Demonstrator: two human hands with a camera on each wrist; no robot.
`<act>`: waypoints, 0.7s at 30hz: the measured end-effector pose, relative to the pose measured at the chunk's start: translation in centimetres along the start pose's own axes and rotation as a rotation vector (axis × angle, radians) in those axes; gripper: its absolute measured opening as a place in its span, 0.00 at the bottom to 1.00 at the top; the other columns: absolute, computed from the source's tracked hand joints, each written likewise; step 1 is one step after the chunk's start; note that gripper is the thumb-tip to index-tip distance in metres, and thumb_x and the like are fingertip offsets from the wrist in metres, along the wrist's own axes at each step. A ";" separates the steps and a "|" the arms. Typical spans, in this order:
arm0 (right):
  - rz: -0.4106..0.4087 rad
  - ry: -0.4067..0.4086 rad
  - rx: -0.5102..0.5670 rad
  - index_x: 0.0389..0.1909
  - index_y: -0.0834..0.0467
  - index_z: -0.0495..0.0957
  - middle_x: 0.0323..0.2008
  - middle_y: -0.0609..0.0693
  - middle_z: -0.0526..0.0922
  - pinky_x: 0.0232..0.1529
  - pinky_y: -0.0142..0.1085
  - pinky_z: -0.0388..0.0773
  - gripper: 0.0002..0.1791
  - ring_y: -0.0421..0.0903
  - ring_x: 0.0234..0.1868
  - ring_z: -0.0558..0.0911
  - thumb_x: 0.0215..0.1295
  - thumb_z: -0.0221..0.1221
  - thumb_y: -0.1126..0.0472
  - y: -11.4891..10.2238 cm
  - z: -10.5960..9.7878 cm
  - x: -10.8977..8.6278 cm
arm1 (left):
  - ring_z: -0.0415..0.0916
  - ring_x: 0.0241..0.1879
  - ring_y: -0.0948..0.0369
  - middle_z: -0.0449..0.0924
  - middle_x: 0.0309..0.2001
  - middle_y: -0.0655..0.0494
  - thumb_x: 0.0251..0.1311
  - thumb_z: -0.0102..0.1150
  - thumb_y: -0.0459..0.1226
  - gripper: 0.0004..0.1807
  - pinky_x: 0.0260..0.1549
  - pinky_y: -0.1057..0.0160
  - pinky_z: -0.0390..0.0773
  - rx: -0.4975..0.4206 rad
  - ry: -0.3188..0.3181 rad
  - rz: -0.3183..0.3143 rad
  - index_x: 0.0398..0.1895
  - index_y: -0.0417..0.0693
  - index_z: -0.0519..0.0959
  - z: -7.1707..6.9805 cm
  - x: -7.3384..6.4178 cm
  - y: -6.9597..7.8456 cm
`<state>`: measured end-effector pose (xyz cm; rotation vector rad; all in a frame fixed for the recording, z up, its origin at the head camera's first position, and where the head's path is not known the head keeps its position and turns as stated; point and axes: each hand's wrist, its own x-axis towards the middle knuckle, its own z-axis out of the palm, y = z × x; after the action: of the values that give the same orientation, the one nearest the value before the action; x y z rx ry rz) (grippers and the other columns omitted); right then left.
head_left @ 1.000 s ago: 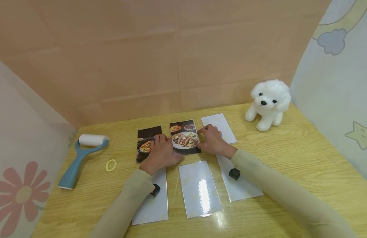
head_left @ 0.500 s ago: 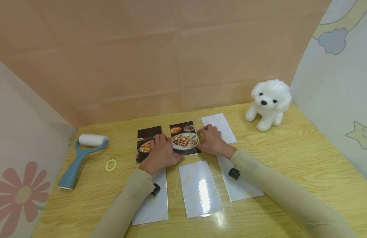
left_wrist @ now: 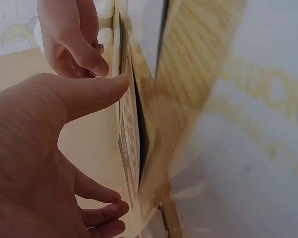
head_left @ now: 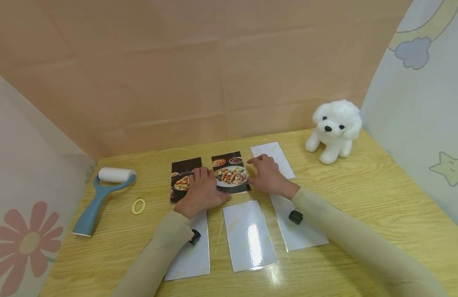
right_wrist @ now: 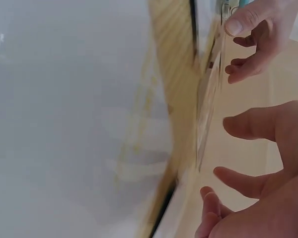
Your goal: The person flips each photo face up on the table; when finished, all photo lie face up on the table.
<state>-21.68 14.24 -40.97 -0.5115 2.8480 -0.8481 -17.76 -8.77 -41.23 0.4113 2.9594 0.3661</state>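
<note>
A photo card of tacos on a white plate (head_left: 230,176) lies in the back row. My left hand (head_left: 200,190) lies over its left side, thumb by the near edge and fingers extended between it and a dark photo card of a skillet dish (head_left: 181,182), which the hand partly covers. In the left wrist view the thumb (left_wrist: 97,94) is at the taco card's edge; whether it touches cannot be told. My right hand (head_left: 267,175) hovers just right of the taco card, with thumb and fingers spread and nothing between them, over a white face-down card (head_left: 278,156).
White face-down cards form a near row: a left one (head_left: 192,262), a glossy middle one (head_left: 247,235) and a right one (head_left: 303,233). At left lie a blue-handled lint roller (head_left: 95,202) and a yellow ring (head_left: 138,206). A white plush dog (head_left: 334,130) sits back right.
The taco card has settled flat, its far edge slightly lower in view. My right hand has come off its right edge and shifted slightly right. The left hand has barely moved.
</note>
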 end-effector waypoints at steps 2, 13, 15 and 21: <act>-0.025 0.027 0.016 0.64 0.65 0.73 0.60 0.67 0.69 0.60 0.59 0.59 0.29 0.63 0.61 0.66 0.63 0.64 0.59 0.2 -0.4 -0.3 | 0.54 0.63 0.40 0.61 0.65 0.33 0.56 0.65 0.63 0.52 0.58 0.40 0.60 -0.024 0.012 0.011 0.68 0.29 0.67 -0.1 0.0 0.3; -0.135 0.144 0.060 0.61 0.68 0.75 0.53 0.64 0.74 0.51 0.53 0.72 0.22 0.60 0.48 0.74 0.68 0.59 0.65 1.8 -2.2 -2.4 | 0.53 0.67 0.39 0.57 0.69 0.33 0.65 0.60 0.58 0.49 0.62 0.37 0.58 -0.124 0.025 0.066 0.74 0.30 0.59 -0.6 0.4 2.9; -0.145 0.157 0.067 0.61 0.68 0.74 0.52 0.64 0.75 0.51 0.52 0.73 0.21 0.60 0.48 0.75 0.69 0.58 0.64 2.1 -2.5 -2.5 | 0.55 0.66 0.40 0.59 0.68 0.34 0.65 0.60 0.58 0.48 0.59 0.39 0.61 -0.108 0.035 0.085 0.74 0.30 0.60 -0.6 0.8 3.4; -0.176 0.178 0.069 0.60 0.68 0.74 0.52 0.65 0.76 0.50 0.53 0.72 0.20 0.61 0.47 0.75 0.71 0.58 0.65 3.2 -3.2 -3.2 | 0.55 0.67 0.40 0.60 0.68 0.34 0.66 0.60 0.58 0.46 0.61 0.40 0.60 -0.091 0.007 0.123 0.73 0.31 0.62 -0.5 1.6 4.9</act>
<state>-20.24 19.50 -39.96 -0.7207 2.9528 -1.0682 -18.17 -3.81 -39.65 0.5834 2.9182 0.5156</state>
